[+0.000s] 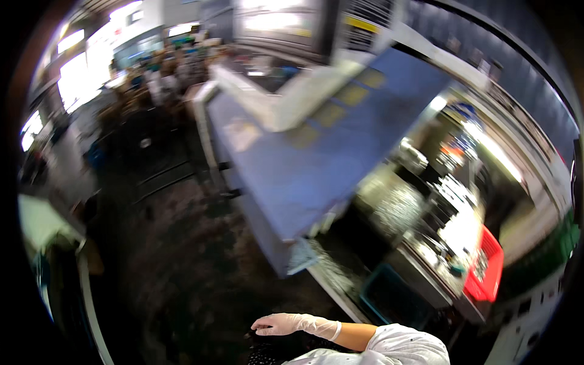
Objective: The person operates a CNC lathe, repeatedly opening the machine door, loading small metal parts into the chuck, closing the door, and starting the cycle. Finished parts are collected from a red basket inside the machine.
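Observation:
My right hand (pixel 277 324), in a thin white glove, reaches in from the lower edge, its forearm bare between the glove's cuff and a white dotted sleeve (pixel 410 345). The fingers are stretched out and bend slightly downward, with the thumb a little below them; nothing shows in the hand. Just under it lies dark cloth with small white dots (pixel 264 354). Whether the hand touches this cloth cannot be made out. My left hand is out of view. The nearest machine part is a long pale rail (pixel 337 298), to the right beyond my hand.
A large machine with a blue sheet-metal cover (pixel 304 176) fills the middle. At its right, a lit work area (pixel 389 201) holds metal parts. A red basket (pixel 486 267) and a dark teal bin (pixel 392 298) stand nearby. Dark floor (pixel 176 255) spreads left. Much is motion-blurred.

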`<control>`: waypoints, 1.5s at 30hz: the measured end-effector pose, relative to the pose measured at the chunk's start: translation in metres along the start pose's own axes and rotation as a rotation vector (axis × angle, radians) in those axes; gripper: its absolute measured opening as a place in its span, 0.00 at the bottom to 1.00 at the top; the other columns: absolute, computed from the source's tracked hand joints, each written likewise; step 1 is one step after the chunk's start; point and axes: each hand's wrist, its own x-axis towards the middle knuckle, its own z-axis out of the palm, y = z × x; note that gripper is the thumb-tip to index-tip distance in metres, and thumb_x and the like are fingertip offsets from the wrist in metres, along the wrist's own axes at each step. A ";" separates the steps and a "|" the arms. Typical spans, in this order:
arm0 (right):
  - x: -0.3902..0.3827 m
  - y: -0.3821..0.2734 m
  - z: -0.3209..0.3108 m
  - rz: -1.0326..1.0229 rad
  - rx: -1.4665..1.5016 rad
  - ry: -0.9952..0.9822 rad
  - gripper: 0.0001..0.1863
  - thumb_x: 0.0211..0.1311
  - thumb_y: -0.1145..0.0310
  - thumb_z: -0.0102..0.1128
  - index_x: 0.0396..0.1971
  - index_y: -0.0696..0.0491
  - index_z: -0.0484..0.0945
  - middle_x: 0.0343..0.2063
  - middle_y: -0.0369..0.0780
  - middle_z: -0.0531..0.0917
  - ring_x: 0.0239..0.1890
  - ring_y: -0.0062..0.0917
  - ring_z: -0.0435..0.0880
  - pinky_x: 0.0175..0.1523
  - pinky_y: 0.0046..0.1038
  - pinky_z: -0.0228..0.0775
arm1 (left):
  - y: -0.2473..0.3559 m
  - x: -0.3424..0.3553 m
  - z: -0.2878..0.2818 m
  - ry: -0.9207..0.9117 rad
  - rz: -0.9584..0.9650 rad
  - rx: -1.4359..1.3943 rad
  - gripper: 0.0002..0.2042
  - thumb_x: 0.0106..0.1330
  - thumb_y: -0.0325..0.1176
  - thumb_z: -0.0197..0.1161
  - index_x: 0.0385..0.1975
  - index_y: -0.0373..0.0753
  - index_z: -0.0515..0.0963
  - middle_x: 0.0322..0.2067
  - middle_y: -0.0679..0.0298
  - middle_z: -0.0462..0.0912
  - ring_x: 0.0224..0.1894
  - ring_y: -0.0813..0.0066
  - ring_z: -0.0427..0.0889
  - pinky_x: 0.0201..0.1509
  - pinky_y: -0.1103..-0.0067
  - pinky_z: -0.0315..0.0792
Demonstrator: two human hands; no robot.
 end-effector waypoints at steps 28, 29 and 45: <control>0.713 -0.421 0.369 -1.565 -0.433 -0.236 0.08 0.40 0.71 0.51 0.25 0.56 0.71 0.25 0.43 0.74 0.28 0.33 0.72 0.33 0.28 0.64 | -0.356 0.035 -0.193 1.024 -0.982 0.963 0.20 0.47 0.30 0.47 0.43 0.35 0.58 0.44 0.54 0.60 0.47 0.55 0.58 0.51 0.58 0.45; 0.737 -0.439 0.384 -1.578 -0.544 -0.274 0.08 0.40 0.71 0.51 0.24 0.55 0.71 0.24 0.42 0.74 0.27 0.32 0.72 0.33 0.28 0.64 | -0.353 0.035 -0.192 1.007 -0.984 0.984 0.19 0.49 0.28 0.45 0.44 0.33 0.57 0.46 0.53 0.59 0.49 0.54 0.56 0.53 0.58 0.44; 0.793 -0.534 0.479 -1.603 -0.658 -1.053 0.07 0.42 0.72 0.48 0.23 0.57 0.63 0.19 0.45 0.71 0.22 0.35 0.71 0.27 0.30 0.65 | -0.327 0.046 -0.172 1.005 -1.374 1.032 0.21 0.53 0.31 0.40 0.47 0.31 0.49 0.49 0.46 0.51 0.52 0.50 0.50 0.53 0.60 0.44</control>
